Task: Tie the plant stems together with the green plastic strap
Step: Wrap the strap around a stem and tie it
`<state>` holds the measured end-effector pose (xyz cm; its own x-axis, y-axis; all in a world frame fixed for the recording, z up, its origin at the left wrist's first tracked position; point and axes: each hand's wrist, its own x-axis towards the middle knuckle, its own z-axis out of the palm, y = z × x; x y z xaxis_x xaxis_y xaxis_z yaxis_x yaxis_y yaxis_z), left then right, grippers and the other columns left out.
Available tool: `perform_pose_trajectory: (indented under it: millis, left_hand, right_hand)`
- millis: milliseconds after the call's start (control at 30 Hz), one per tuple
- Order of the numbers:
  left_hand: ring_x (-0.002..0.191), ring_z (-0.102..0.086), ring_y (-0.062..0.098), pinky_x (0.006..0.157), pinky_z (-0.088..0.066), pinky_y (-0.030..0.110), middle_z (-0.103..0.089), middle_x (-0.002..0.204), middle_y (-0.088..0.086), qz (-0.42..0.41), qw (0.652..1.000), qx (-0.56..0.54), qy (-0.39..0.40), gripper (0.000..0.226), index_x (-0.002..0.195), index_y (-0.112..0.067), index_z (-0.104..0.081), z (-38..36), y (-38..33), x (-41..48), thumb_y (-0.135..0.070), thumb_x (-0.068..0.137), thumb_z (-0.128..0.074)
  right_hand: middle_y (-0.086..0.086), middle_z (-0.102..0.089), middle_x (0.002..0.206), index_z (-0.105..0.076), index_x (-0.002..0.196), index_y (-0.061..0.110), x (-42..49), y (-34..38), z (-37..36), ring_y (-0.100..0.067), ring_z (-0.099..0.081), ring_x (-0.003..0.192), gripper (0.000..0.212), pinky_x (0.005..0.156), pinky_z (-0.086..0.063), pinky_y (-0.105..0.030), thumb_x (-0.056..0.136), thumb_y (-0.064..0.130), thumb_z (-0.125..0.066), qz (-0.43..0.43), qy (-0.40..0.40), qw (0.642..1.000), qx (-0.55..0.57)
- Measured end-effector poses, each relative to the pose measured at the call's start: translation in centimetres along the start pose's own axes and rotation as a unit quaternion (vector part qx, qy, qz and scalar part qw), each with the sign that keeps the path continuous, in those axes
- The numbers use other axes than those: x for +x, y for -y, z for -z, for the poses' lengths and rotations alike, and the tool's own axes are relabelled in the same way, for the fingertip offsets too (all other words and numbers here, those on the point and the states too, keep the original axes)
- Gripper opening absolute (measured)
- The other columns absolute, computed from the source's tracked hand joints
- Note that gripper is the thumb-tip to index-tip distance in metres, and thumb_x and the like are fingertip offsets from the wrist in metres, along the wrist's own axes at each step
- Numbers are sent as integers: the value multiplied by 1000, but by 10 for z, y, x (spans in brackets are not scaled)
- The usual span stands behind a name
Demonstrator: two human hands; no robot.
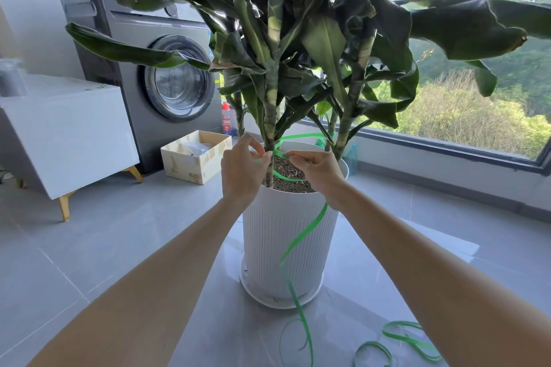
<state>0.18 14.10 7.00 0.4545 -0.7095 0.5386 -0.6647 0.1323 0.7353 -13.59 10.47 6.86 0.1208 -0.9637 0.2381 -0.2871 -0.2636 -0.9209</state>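
On my feed the strap (293, 250) trails from the floor up the pot (268, 241), my left hand (241, 170) and right hand (319, 170) each pinch it in curled fingertips either side of the near stem (269, 128), its loop passes behind the other stems (343, 134), and a washer (167, 68) stands beyond.

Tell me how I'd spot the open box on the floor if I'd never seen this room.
Find the grey washer at the back left. On the floor right before it, left of the white pot, sits the box. Unlike the red-capped bottle behind it, it is low, square, pale and open-topped.
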Motion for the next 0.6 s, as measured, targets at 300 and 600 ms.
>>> perform_pose_trajectory:
  millis: [300,600]
  left_hand:
    - [84,-66,16,71,-41,21,-72,88,3,3,999,47,-3,19,77,-21,-55,-3,-1,2,-33,82,-69]
    - [69,-54,10,66,-37,22,-68,80,0,-10,997,76,3,20,74,-20,-55,-3,0,6,-34,81,-69]
  right_hand:
    - [6,-21,48,-67,115,19,-2,1,7,-7,-16,37,24,35,-15,-15,97,14,-52,-118,116,977,137]
    - [9,-23,43,-62,85,25,0,2,11,-3,-18,29,28,27,-13,-13,102,16,-41,-205,203,927,241]
